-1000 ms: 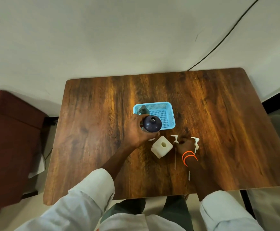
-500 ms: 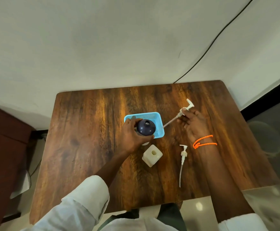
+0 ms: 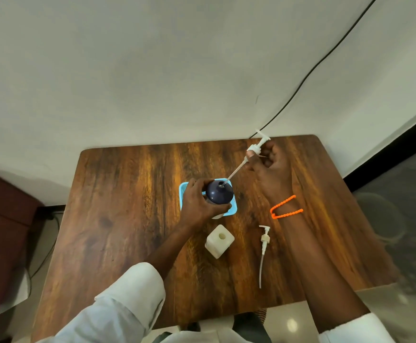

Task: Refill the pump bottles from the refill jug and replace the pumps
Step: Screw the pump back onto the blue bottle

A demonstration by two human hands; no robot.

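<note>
My left hand (image 3: 197, 204) grips a dark navy bottle (image 3: 219, 192), upright over the blue basket (image 3: 183, 191). My right hand (image 3: 270, 165) pinches a white pump (image 3: 257, 147) by its collar, raised and tilted, with the tip of its dip tube in the navy bottle's mouth. A square white bottle (image 3: 219, 240) stands open-topped on the wooden table (image 3: 127, 219), nearer to me. A second white pump (image 3: 264, 248) lies flat on the table to its right, tube pointing toward me.
The table stands against a pale wall, with a black cable (image 3: 313, 68) running down to its far right corner. A dark red cabinet (image 3: 1, 219) is at the left. An orange band (image 3: 286, 206) circles my right wrist.
My right hand picked one pump up from the table, lifted it up and away, and brought its tube tip into the navy bottle's mouth. The left hand kept holding the bottle.
</note>
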